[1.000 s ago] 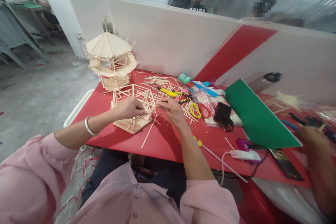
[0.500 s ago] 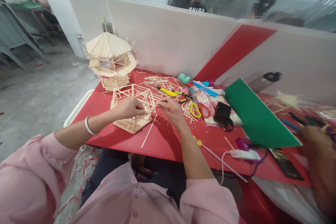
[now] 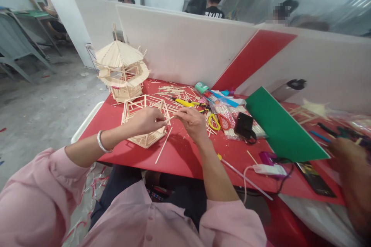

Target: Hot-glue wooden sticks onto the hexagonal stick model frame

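My left hand rests curled on top of a small open frame of thin wooden sticks that stands on the red table, its fingertips pinched at the frame's right corner. My right hand is closed in a pinch on a short wooden stick held against that same corner. A finished stick pavilion with a pointed roof stands just behind the frame. One loose long stick lies in front of the frame.
Loose sticks, a yellow cutter, scissors, a stick bag and a black object lie mid-table. A green board leans right. A phone and charger cable sit near the front edge. Another person's hand is at far right.
Both hands stay pinched at the frame's right corner. The view has tilted slightly, so everything sits a little lower and to the left in the picture.
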The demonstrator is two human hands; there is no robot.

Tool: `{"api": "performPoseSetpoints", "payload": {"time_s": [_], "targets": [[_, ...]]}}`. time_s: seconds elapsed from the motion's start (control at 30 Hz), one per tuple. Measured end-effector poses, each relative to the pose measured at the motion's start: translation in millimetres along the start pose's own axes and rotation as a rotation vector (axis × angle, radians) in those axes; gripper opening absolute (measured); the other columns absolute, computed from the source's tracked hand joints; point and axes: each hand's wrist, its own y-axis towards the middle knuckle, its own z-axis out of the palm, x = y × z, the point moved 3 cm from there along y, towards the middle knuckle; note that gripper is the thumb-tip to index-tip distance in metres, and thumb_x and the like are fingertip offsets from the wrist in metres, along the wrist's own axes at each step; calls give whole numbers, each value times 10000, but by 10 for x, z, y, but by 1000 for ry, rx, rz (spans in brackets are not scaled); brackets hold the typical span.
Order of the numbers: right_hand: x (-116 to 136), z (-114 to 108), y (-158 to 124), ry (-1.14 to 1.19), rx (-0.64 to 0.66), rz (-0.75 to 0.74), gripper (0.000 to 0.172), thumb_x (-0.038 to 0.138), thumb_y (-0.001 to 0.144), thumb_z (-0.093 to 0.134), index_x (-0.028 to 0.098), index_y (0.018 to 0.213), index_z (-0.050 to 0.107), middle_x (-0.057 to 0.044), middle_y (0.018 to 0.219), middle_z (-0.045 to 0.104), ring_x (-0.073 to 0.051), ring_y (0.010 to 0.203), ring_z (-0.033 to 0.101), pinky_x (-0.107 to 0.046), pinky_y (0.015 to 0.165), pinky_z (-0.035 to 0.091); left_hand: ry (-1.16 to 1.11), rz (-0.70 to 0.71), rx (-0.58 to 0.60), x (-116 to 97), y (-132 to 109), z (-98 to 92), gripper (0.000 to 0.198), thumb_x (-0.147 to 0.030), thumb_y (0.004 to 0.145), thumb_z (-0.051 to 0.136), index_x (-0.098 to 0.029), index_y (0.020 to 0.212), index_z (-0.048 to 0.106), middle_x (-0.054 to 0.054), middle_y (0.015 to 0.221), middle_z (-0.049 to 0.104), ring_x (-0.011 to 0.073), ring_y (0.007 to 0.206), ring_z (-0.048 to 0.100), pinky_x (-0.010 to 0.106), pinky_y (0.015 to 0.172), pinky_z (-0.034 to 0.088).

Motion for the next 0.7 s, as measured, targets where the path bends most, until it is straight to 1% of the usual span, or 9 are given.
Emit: {"api": "performPoseSetpoints", "payload": {"time_s": [0.07, 0.13, 0.23, 0.3, 0.37, 0.47, 0.6, 0.7], "targets": [[100, -65, 8, -87, -20, -49, 201, 292, 980, 563, 277, 926, 756, -16, 913, 733, -156, 824, 631, -272, 754, 465, -19, -5, -28, -111, -6, 23, 293, -269, 872, 571, -167, 607, 643, -8, 551, 547, 116, 532, 430, 265, 544, 246], [199, -143, -2, -182, -58, -70, 195, 269, 978, 568, 274, 924, 756, -13, 903, 736, -157, 811, 623, -272, 755, 455, -30, -23, -85, -216, -22, 53, 335, -269, 892, 562, -165, 577, 604, -22, 492, 477, 111, 489, 370, 274, 532, 220], [327, -292, -64, -291, -123, -51, 195, 244, 979, 563, 262, 949, 755, -19, 918, 739, -163, 815, 613, -269, 754, 448, -46, 21, -228, -365, -65, 124, 348, -229, 904, 552, -160, 563, 573, -19, 511, 472, 111, 506, 370, 275, 545, 234], [391, -388, -141, -328, -125, -25, 200, 232, 983, 555, 255, 971, 754, -24, 939, 739, -166, 826, 606, -271, 761, 445, -68, 76, -307, -441, -101, 213, 346, -220, 923, 533, -159, 585, 576, -9, 551, 498, 116, 539, 403, 270, 565, 262], [429, -453, -249, -347, -84, 15, 207, 218, 985, 546, 252, 1002, 749, -28, 954, 735, -168, 837, 599, -277, 774, 440, -95, 108, -352, -484, -137, 346, 356, -248, 951, 512, -159, 615, 589, 1, 586, 521, 120, 562, 431, 267, 576, 281], [448, -477, -456, -354, -13, 74, 207, 203, 984, 544, 236, 1033, 743, -42, 973, 728, -171, 851, 593, -283, 774, 438, -114, 109, -376, -494, -185, 607, 372, -295, 973, 496, -164, 645, 610, 12, 613, 540, 124, 571, 452, 267, 574, 291], [430, -413, -715, -324, 39, 138, 212, 190, 978, 545, 231, 1047, 741, -57, 996, 725, -178, 867, 592, -292, 771, 449, -140, 108, -402, -457, -228, 955, 364, -291, 971, 480, -170, 660, 623, 17, 608, 545, 127, 565, 467, 270, 573, 298], [381, -366, -804, -280, 93, 171, 249, 172, 979, 524, 248, 1066, 744, -58, 1004, 727, -183, 881, 605, -302, 774, 465, -213, 100, -412, -410, -225, 1130, 358, -276, 956, 478, -172, 635, 598, 18, 602, 544, 127, 568, 470, 268, 572, 305]]}}
